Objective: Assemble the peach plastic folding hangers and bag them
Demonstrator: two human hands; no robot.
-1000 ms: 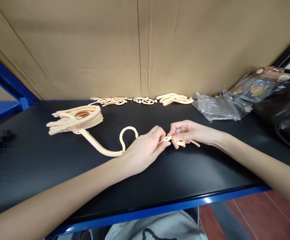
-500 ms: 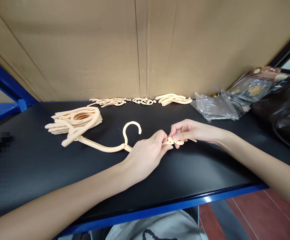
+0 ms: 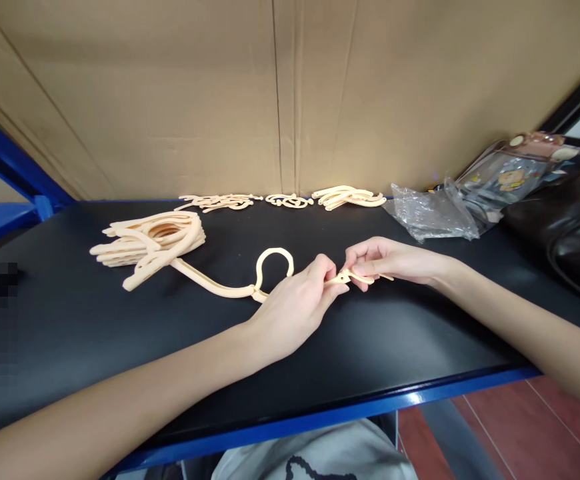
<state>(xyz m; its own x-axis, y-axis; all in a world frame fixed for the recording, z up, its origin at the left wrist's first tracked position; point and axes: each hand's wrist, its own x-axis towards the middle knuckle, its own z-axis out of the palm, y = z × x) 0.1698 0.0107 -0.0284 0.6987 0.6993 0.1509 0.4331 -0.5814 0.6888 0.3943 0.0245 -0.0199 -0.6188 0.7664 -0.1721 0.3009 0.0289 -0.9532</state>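
A cream plastic hanger [image 3: 215, 287] lies across the black tabletop, its curved hook [image 3: 275, 251] pointing up and away from me. My left hand [image 3: 295, 300] is closed on the hanger's right arm, covering part of it. My right hand [image 3: 377, 260] pinches a slim cream plastic piece [image 3: 363, 279] against the end of that arm, just beside my left fingertips. Fingers hide most of the joint between the two. The hanger's left end reaches a stack of cream hangers [image 3: 185, 237] on the left.
Along the cardboard wall [image 3: 170, 100] lie thin cream pieces [image 3: 220, 201], small cream hooks [image 3: 290, 200] and curved cream arms [image 3: 347, 197]. A clear plastic bag [image 3: 433, 213] and a dark leather bag [image 3: 565, 227] sit at the right. The table [image 3: 395, 347] has a blue front edge.
The hanger has shifted slightly to the right and its hook has turned, its tip now near my left hand. Both hands keep their grip, with the right hand marginally farther right.
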